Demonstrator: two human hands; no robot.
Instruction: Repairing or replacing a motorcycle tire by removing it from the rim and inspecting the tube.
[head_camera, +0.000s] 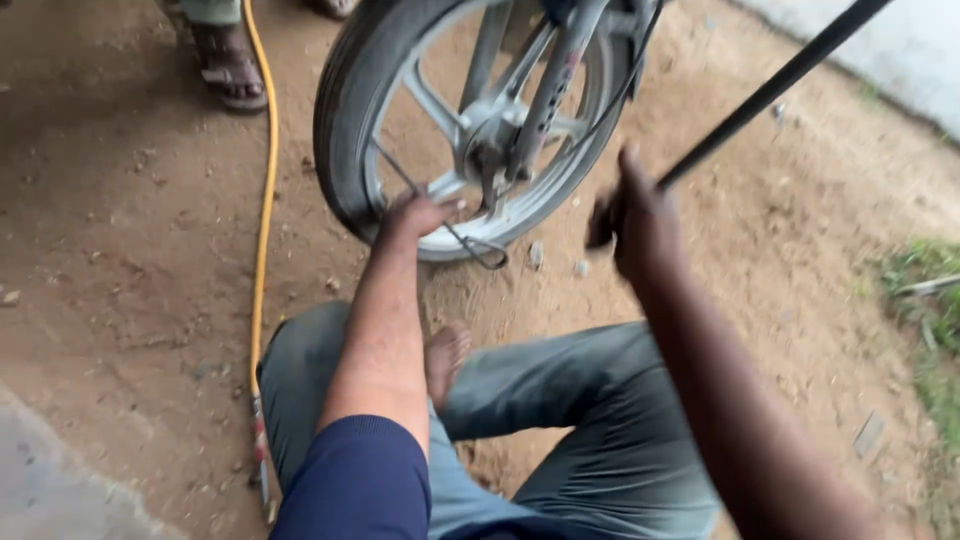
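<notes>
Sitting on bare dirt ground (120, 330), legs folded, facing a motorcycle wheel (470, 120) that stands upright just ahead of my knees. My left hand (415, 218) is on the lower rim of the wheel, its fingers pressed against the rim beside a thin bent wire (470, 245) that loops off the rim's bottom edge; whether those fingers pinch the wire or only rest on the rim I cannot tell. My right hand (640, 225) is to the right of the wheel, clenched round the near end of a long black rod (770, 90), blurred. The rod's long axis runs from that fist up and away to the right, off the wheel, not toward it. The left hand is the nearer one to the hub and axle. A yellow hose (262, 200) lies on the dirt left of the wheel, running toward me. Another person's sandalled foot (228, 65) stands beyond the hose. Grass patch (930, 300) far right of the wheel, pale wall behind.
</notes>
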